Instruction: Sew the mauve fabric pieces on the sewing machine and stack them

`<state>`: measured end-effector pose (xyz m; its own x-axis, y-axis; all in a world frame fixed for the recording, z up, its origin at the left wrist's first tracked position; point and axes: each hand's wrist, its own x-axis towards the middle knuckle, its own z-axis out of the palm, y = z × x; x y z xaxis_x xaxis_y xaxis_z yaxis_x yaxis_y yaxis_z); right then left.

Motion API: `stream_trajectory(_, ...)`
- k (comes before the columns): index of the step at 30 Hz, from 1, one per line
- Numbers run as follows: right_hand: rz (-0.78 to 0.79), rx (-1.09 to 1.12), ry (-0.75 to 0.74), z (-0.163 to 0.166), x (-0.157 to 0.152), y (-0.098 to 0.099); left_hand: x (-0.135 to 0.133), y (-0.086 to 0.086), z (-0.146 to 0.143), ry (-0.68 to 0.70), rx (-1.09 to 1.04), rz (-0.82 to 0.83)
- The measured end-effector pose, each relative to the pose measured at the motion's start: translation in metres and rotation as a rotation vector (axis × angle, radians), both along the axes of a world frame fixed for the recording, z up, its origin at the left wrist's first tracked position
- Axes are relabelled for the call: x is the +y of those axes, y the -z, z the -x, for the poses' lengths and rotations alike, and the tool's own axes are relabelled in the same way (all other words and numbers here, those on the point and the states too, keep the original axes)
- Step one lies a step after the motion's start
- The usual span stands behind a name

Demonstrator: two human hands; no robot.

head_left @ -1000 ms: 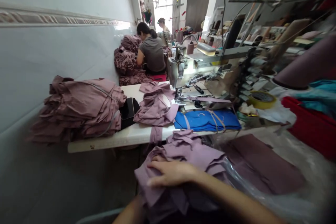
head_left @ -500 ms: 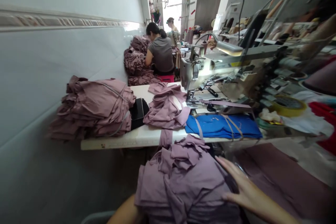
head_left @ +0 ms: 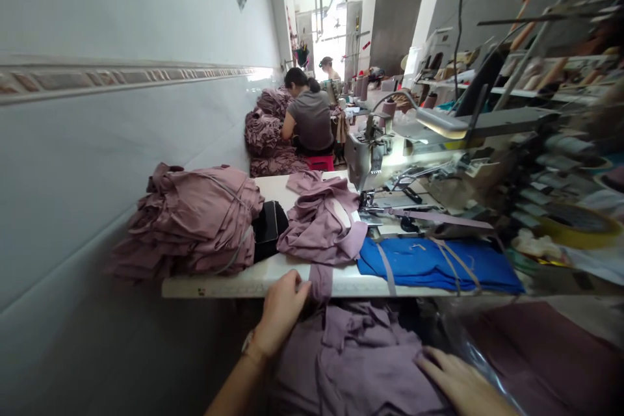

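Observation:
My left hand (head_left: 281,309) reaches up to the front edge of the white sewing table (head_left: 229,283), its fingers closed on a mauve strip (head_left: 320,281) that hangs over the edge. My right hand (head_left: 455,380) lies flat and open on the pile of mauve fabric pieces (head_left: 355,364) on my lap. A crumpled mauve garment (head_left: 324,221) lies on the table beside the sewing machine (head_left: 370,153). A blue cloth (head_left: 433,263) is spread to its right.
A tied bundle of mauve fabric (head_left: 195,221) sits at the table's left, against the tiled wall, with a black object (head_left: 270,227) beside it. Dark plastic-covered fabric (head_left: 541,357) lies at the right. A yellow tape roll (head_left: 580,224) is on the machine side. A person (head_left: 309,117) sews farther back.
My left hand came up from below and took hold of the strip at the table edge. My right hand slid from the left of the lap pile to its right side.

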<state>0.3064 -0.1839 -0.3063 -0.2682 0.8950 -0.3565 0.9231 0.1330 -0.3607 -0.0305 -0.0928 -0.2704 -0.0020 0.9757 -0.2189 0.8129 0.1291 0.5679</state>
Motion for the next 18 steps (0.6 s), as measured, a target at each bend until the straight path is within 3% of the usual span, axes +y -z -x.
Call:
stream_trajectory(5,0.025,0.081,-0.084,0.032,0.03,-0.041,-0.005,0.008,-0.039,-0.083,0.195,-0.125)
stream_trajectory(8,0.014,0.116,-0.106,0.047,0.038,-0.044,-0.004,0.012,-0.044,-0.132,0.254,-0.134)
stream_trajectory(11,-0.007,0.158,-0.127,0.054,0.043,-0.034,-0.002,0.0,-0.017,-0.23,0.294,-0.137)
stream_trajectory(14,-0.001,0.159,-0.136,0.056,0.046,-0.017,0.0,-0.036,0.025,-0.321,0.298,-0.174)
stream_trajectory(16,0.004,0.135,-0.142,0.056,0.046,-0.001,0.008,-0.074,0.045,-0.399,0.328,-0.28)
stream_trajectory(18,-0.005,0.116,-0.167,0.057,0.045,0.019,0.029,-0.117,0.05,-0.482,0.409,-0.5)
